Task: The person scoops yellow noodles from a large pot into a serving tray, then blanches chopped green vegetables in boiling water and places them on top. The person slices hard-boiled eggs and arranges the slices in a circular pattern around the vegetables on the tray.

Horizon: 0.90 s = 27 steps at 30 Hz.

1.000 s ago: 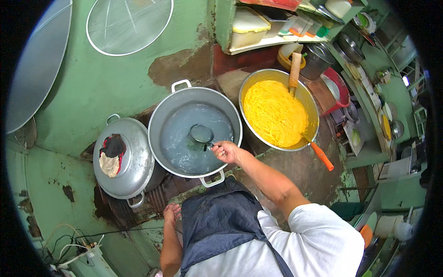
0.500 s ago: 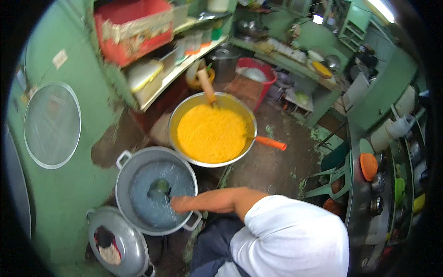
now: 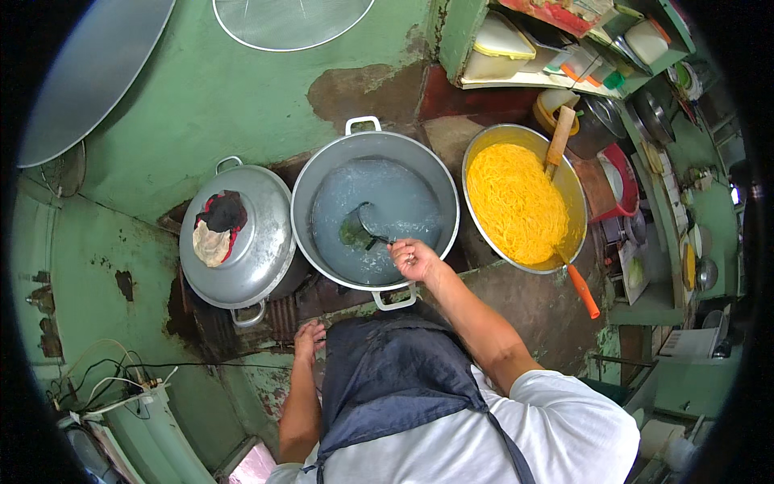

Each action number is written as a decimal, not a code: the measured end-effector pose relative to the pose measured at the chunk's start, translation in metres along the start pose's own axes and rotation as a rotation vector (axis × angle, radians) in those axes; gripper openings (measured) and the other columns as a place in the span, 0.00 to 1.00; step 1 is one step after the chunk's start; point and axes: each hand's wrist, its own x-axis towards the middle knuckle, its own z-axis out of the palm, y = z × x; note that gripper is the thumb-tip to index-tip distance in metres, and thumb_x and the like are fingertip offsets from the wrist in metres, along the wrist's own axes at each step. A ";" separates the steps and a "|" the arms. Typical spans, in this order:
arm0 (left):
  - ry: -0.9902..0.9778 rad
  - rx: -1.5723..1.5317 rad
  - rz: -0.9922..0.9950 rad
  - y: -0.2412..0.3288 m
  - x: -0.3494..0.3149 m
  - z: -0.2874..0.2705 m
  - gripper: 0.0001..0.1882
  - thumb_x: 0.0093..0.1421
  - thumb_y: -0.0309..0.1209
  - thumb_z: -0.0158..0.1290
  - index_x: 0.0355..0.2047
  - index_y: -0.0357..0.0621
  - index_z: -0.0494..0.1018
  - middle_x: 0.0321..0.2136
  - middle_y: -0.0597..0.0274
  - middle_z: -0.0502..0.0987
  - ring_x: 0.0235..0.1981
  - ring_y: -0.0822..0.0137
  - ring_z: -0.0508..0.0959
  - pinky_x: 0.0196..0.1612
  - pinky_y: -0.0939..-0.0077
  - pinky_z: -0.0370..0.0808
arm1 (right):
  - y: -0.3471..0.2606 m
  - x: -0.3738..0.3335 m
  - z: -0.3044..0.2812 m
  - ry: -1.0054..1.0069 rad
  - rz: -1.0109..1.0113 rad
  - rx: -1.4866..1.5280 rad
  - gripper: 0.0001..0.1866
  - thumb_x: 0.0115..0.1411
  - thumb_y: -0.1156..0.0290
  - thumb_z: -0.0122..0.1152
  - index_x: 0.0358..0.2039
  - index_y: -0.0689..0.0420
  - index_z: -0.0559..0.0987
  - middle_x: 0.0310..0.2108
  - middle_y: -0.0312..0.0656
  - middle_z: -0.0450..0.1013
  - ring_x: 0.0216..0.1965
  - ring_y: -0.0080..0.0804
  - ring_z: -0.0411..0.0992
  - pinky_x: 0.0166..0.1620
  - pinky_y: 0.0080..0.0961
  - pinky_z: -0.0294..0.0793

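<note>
- Right hand [image 3: 413,260]: closed around the dark handle of a ladle [image 3: 369,234], at the front side of the open pot.
- Ladle: located inside the open pot [image 3: 448,194], left of the right hand; its round bowl sits tilted in the liquid, partly below the surface.
- Open pot: grey, wide, with 2 light loop handles, 1 at the far side and 1 at the near side; contains cloudy bluish-grey liquid [image 3: 407,189].
- Left hand [image 3: 310,339]: loosely open, fingers slightly bent, beside the dark apron [image 3: 387,375] and below the near handle of the lidded pot.
- Lidded pot [image 3: 278,270]: left of the open pot; domed metal lid in place; a bunched black, red and cream cloth [image 3: 218,227] rests on top.
- Metal basin [image 3: 576,214]: right of the open pot; contains yellow noodles [image 3: 508,202].
- Utensils in the basin: 2; 1 with a wooden handle [image 3: 560,135] leaning at the far right rim, 1 with an orange handle [image 3: 583,292] projecting over the near right rim.
- Round mesh screen [image 3: 294,22]: against the green wall [image 3: 234,97], above the pots.
</note>
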 end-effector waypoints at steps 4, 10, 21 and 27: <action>0.076 -0.022 -0.089 -0.046 -0.010 -0.010 0.22 0.59 0.46 0.56 0.48 0.47 0.72 0.44 0.61 0.78 0.44 0.66 0.76 0.45 0.64 0.70 | -0.026 -0.007 0.010 0.144 -0.112 -0.317 0.08 0.66 0.69 0.45 0.36 0.61 0.67 0.18 0.28 0.62 0.12 0.13 0.58 0.15 0.11 0.53; 0.085 0.100 -0.247 -0.138 -0.034 -0.049 0.20 0.58 0.46 0.55 0.44 0.46 0.74 0.41 0.62 0.78 0.42 0.67 0.75 0.45 0.64 0.69 | -0.047 -0.013 0.018 0.494 -0.342 -1.251 0.11 0.65 0.66 0.51 0.27 0.57 0.72 0.18 0.34 0.68 0.15 0.18 0.64 0.16 0.17 0.61; 0.036 0.243 -0.004 -0.180 -0.003 -0.048 0.17 0.58 0.45 0.54 0.39 0.47 0.77 0.37 0.63 0.78 0.39 0.68 0.75 0.43 0.67 0.70 | 0.020 0.028 0.011 0.491 -0.428 -1.187 0.08 0.60 0.66 0.50 0.27 0.54 0.73 0.19 0.37 0.69 0.17 0.25 0.66 0.20 0.27 0.65; 0.022 -0.067 0.066 -0.136 0.005 -0.052 0.16 0.59 0.45 0.54 0.38 0.48 0.78 0.35 0.63 0.78 0.38 0.68 0.75 0.42 0.68 0.70 | 0.030 -0.005 0.018 0.318 -0.401 -0.951 0.08 0.65 0.65 0.47 0.28 0.52 0.68 0.18 0.32 0.65 0.15 0.19 0.59 0.16 0.20 0.55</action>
